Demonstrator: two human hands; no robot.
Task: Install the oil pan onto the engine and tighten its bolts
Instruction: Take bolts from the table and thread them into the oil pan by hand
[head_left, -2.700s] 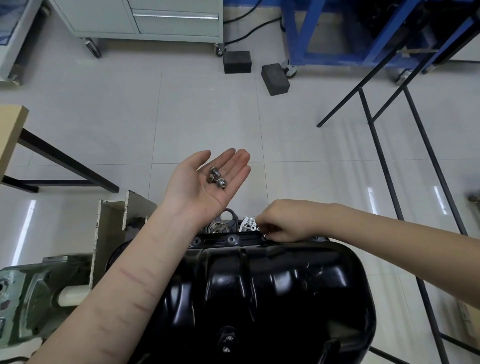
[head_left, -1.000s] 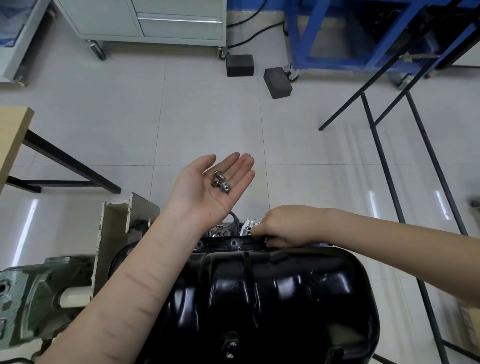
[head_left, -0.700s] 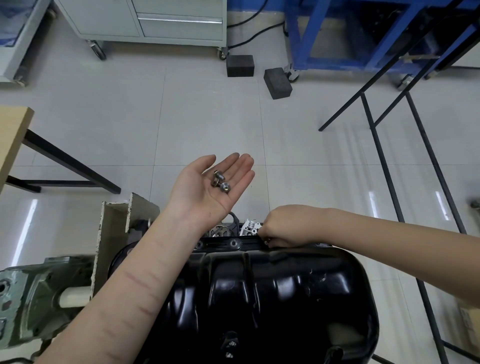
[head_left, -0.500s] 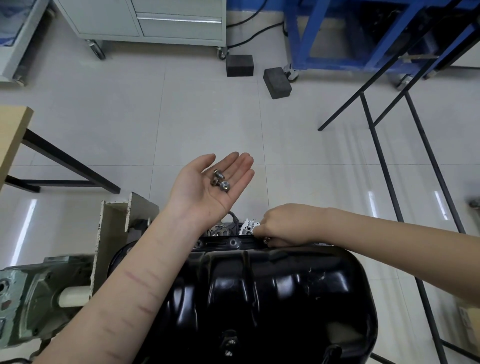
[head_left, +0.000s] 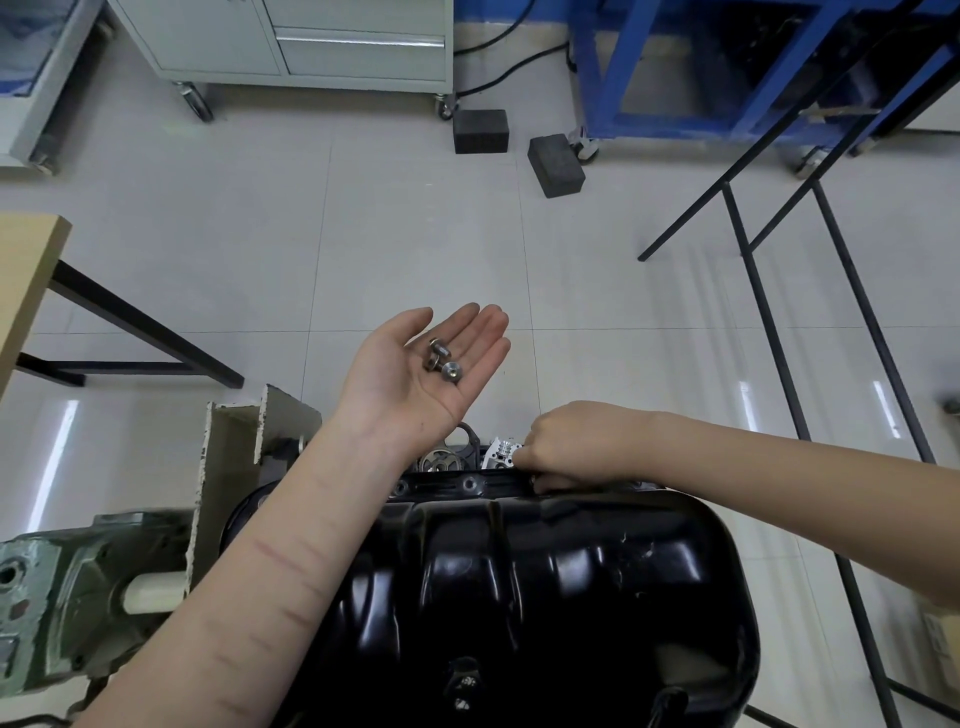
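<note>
Your left hand (head_left: 415, 364) lay flat, palm up, above the pan's far edge, carrying 2 loose bolts (head_left: 441, 361). The oil pan (head_left: 545, 597) already sat on the engine (head_left: 62, 587). Far flange (head_left: 467, 484): 2 bolts seated. Your right hand (head_left: 566, 447) pinched there, apparently starting another; bolt itself hidden. Final tightening likely outstanding.

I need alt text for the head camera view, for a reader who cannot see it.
A person's right hand pinches something at the far rim of a black oil pan sitting on an engine. The left hand is held palm up, with loose bolts on it.
</note>
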